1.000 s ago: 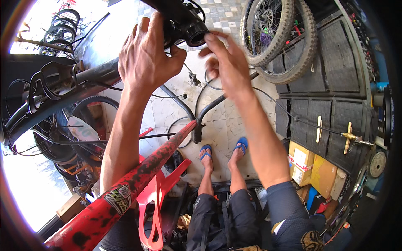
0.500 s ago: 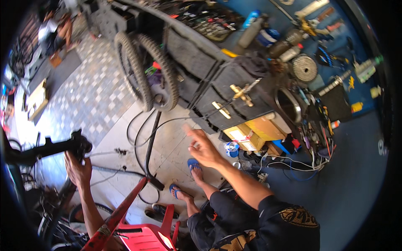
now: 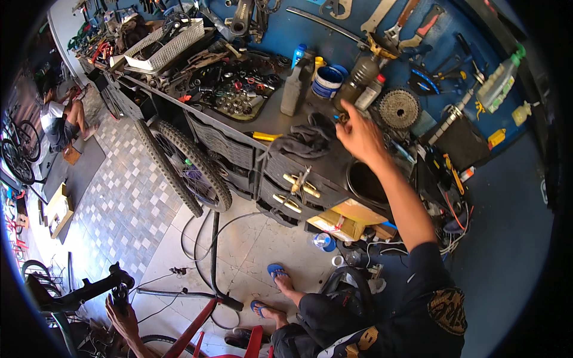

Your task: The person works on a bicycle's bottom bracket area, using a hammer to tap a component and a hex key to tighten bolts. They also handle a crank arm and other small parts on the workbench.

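My left hand (image 3: pixel 121 322) is low at the left, holding a black component (image 3: pixel 119 300) on the dark bike frame (image 3: pixel 95 289), its grip partly hidden. My right hand (image 3: pixel 361 136) is raised over the bench (image 3: pixel 280 128), fingers partly bent and apart, close to dark bottles (image 3: pixel 361 80) and a crumpled dark cloth (image 3: pixel 310 140). Nearby lie a silver cassette (image 3: pixel 398 108), a blue-and-white tub (image 3: pixel 327 82) and a grey jug (image 3: pixel 295 86). A red tube (image 3: pixel 194 325) of the stand rises between my arms.
Two wheels (image 3: pixel 206 179) lean on the bench, with cables and stand legs on the tiles. A white basket (image 3: pixel 164 45) and many tools cover the bench and blue wall (image 3: pixel 280 30). A co-worker (image 3: pixel 62 119) squats at the far left near bikes (image 3: pixel 18 149).
The view has swung right toward the bench. My right hand has left the bike frame and moved up over the bench. My left hand remains at the bike, now lower left in view.
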Tool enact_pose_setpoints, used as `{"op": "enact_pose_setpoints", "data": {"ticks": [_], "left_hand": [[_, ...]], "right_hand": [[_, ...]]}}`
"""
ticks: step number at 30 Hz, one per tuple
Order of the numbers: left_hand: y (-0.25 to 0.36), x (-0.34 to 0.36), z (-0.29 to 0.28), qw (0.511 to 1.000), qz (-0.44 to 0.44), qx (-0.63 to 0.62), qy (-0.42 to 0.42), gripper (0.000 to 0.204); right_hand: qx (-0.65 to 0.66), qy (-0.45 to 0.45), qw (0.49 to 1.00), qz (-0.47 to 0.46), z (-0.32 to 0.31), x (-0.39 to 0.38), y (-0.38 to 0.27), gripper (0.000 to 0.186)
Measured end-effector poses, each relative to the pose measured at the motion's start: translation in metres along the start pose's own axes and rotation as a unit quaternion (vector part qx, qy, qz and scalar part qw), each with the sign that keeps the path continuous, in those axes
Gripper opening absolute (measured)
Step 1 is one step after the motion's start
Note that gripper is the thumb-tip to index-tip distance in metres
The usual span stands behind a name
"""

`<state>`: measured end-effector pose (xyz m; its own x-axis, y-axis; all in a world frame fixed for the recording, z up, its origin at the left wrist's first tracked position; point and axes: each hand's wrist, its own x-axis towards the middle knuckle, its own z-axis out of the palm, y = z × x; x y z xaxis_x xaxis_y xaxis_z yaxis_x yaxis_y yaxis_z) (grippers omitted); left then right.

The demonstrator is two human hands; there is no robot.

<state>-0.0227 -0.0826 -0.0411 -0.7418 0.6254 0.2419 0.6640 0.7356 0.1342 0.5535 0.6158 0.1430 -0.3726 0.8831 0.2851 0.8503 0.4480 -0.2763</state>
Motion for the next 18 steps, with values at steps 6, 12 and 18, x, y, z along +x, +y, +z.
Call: {"op": "enact_pose_setpoints", "data": {"ticks": [6,12,18], "left_hand": [[0.003,-0.022,0.000,0.982,0.002,0.187,-0.010,0.090],[0.001,-0.021,0.002,0.987,0.021,0.157,0.011,0.089],[0.008,-0.016,-0.001,0.989,0.025,0.147,0.016,0.094]], "right_hand": [[0.048,-0.151,0.963,0.219,0.064,0.188,0.028,0.086],[0.072,-0.250,0.908,0.329,0.096,0.239,0.059,0.039],[0.042,-0.310,0.882,0.352,0.096,0.259,0.071,0.035]]}}
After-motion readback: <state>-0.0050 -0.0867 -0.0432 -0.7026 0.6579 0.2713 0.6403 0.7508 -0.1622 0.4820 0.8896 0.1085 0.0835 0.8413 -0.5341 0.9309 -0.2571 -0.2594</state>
